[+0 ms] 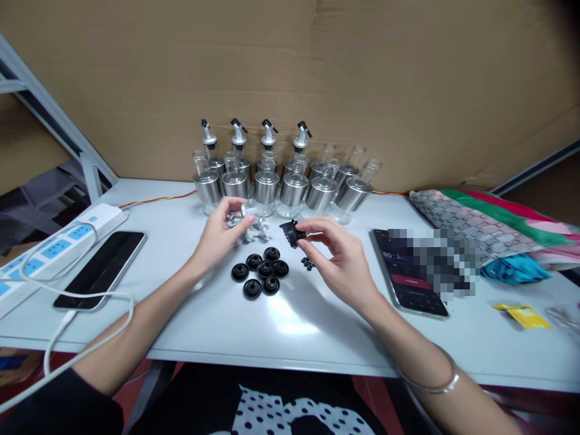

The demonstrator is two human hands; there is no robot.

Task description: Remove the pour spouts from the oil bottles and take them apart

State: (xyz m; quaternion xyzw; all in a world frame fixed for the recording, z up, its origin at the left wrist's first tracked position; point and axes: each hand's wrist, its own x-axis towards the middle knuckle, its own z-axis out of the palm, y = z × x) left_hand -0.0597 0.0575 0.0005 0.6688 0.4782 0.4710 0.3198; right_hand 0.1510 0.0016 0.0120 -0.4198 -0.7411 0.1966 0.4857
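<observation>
My left hand (226,226) is closed with thumb and finger around a silver pourer spout (243,211), just above a small pile of similar silver spouts (260,229). Between the thumb and fingertips of my right hand (338,254) is a black ribbed plastic part (291,233), lifted over the table; its exact kind is hard to make out. Several round black stoppers (265,269) lie in a cluster in front of my hands. Tiny black pieces (309,263) sit on the tabletop below my right hand.
Glass bottles with steel sleeves (266,188) stand in rows at the back, several topped with pourers (268,136). A power strip (54,248) and a phone (102,269) with a white cable lie left. Another phone (408,278), a yellow packet (523,315) and fabric (493,217) lie right.
</observation>
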